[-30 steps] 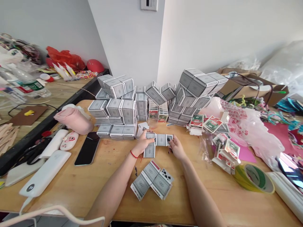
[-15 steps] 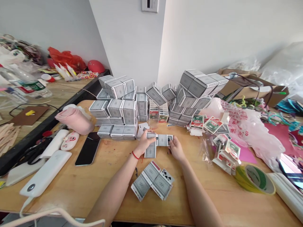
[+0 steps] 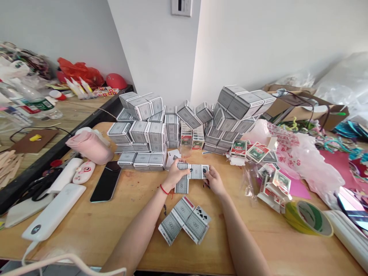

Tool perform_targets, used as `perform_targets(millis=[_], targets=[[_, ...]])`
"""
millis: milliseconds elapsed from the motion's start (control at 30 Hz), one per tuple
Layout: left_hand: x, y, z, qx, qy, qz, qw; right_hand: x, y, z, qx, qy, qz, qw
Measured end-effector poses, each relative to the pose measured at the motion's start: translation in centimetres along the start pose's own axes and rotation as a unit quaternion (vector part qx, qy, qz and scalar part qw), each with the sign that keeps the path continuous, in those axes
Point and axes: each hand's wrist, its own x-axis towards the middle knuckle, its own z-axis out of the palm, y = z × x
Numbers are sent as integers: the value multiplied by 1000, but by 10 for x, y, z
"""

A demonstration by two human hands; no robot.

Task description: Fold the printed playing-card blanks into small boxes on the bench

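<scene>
Playing cards [image 3: 181, 184] joined at a corner, grey patterned backs up, are held between my two hands above the table. My left hand [image 3: 176, 173] grips their left part, thumb on top. At the right end, my right hand [image 3: 214, 179] pinches the sideways card [image 3: 196, 171] between thumb and fingers. Nearer me lies a folded playing-card piece [image 3: 184, 218], with a ten of spades [image 3: 201, 214] showing at its right. Just behind my left hand, a face-up ace [image 3: 173, 156] leans by the stacked card boxes [image 3: 149, 160].
Folded-card blocks [image 3: 156, 132] are piled along the wall, with more blocks [image 3: 240, 103] at right. Card packets [image 3: 258, 151], a plastic bag [image 3: 301, 161] and yellow tape roll [image 3: 309, 217] lie right. A phone [image 3: 105, 181], power bank [image 3: 54, 212] and pink pouch [image 3: 90, 146] sit left.
Almost nothing differs. Both hands keep their hold on the cards, and the whole view has shifted very slightly.
</scene>
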Motion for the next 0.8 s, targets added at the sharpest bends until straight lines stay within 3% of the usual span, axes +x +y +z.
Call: perform_targets(millis=[267, 800], targets=[[-2, 3, 1, 33, 8, 22, 999, -4, 3, 7, -40, 64, -17, 997], [0, -3, 0, 43, 23, 57, 997, -4, -1, 15, -62, 51, -10, 997]])
